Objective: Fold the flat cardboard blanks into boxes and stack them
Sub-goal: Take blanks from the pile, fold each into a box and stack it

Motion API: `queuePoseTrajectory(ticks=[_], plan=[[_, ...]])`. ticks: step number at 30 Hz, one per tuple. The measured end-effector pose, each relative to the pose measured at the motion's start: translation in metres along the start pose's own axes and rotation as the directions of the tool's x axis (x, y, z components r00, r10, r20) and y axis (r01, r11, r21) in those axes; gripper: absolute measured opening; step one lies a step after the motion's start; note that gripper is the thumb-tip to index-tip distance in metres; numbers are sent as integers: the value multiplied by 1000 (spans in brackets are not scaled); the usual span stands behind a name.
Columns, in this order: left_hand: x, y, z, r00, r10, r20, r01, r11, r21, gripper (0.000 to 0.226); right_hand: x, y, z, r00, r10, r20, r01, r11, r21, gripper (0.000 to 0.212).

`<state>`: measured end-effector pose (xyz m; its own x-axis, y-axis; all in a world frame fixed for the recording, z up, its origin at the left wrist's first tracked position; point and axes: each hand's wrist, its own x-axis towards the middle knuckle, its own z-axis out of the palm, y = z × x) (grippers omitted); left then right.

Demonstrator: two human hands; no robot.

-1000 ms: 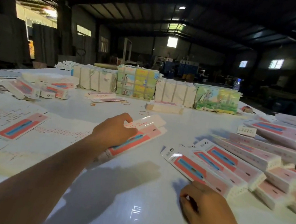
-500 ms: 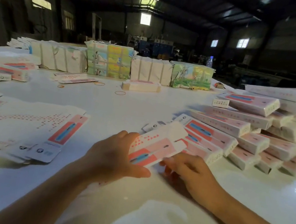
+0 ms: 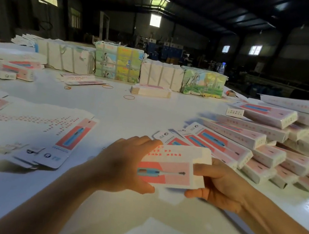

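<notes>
The cardboard blank is held just above the tabletop near its front edge, pink printed face up, between both hands. The left hand has a closed grip on its left end, thumb curled under the near edge and fingers over the far one. The right hand pinches the right end, thumb on top and fingers beneath. It looks partly opened into a sleeve, though how far is hard to tell.

To do this step well, squeeze along the printed creases so the sleeve squares up evenly, keep the ends level, and tuck the end flaps without bending the panels.

Finished boxes lie piled toward the right edge, just beyond the right hand. More flat blanks are spread toward the left edge. Wrapped bundles line the far edge.
</notes>
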<state>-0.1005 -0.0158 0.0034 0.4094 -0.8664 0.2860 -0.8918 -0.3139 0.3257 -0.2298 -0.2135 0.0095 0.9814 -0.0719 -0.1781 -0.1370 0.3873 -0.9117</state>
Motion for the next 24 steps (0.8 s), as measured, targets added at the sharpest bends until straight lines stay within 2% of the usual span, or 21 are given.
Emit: queuePoseTrajectory(ticks=[2, 4, 7, 9, 11, 15, 17, 19, 20, 21, 22, 24], plan=[[-1, 0, -1, 1000, -3, 4, 3, 998, 68, 84, -2, -1, -2, 1000, 18, -22, -20, 998, -55, 59], [-2, 1, -2, 1000, 2, -6, -1, 990, 138, 85, -2, -1, -4, 996, -30, -84, 11, 976, -219, 47], [0, 3, -4, 999, 16, -29, -12, 988, 152, 80, -3, -4, -2, 980, -158, -123, 89, 896, -435, 14], [2, 4, -5, 999, 14, -41, -10, 996, 92, 68, -3, -3, -6, 961, -217, -173, 101, 855, -508, 33], [3, 4, -6, 999, -34, 2, 34, 999, 41, 59, -5, -1, -6, 953, -220, -208, 90, 862, -498, 40], [4, 5, -8, 985, -164, 63, 170, 979, -114, 58, -5, 1, -4, 938, -206, -280, 128, 954, -272, 20], [2, 4, -9, 969, -243, 43, 246, 958, -147, 55, -4, 3, -5, 852, -338, -399, 277, 939, -204, 11], [0, 4, -9, 955, -297, 28, 297, 940, -168, 53, -7, 6, -2, 672, -571, -472, 436, 820, -372, 5], [0, 6, -9, 950, -310, 27, 310, 933, -181, 52, -8, 9, 1, 596, -673, -439, 468, 735, -491, 9], [0, 8, -8, 948, -316, 27, 315, 929, -195, 52, -8, 13, 4, 556, -742, -375, 468, 652, -597, 20], [0, 11, -7, 949, -314, 26, 313, 928, -203, 52, -8, 16, 9, 548, -778, -306, 456, 585, -671, 29], [1, 17, -4, 952, -306, 16, 303, 933, -196, 53, -6, 23, 17, 569, -792, -220, 428, 514, -743, 39]])
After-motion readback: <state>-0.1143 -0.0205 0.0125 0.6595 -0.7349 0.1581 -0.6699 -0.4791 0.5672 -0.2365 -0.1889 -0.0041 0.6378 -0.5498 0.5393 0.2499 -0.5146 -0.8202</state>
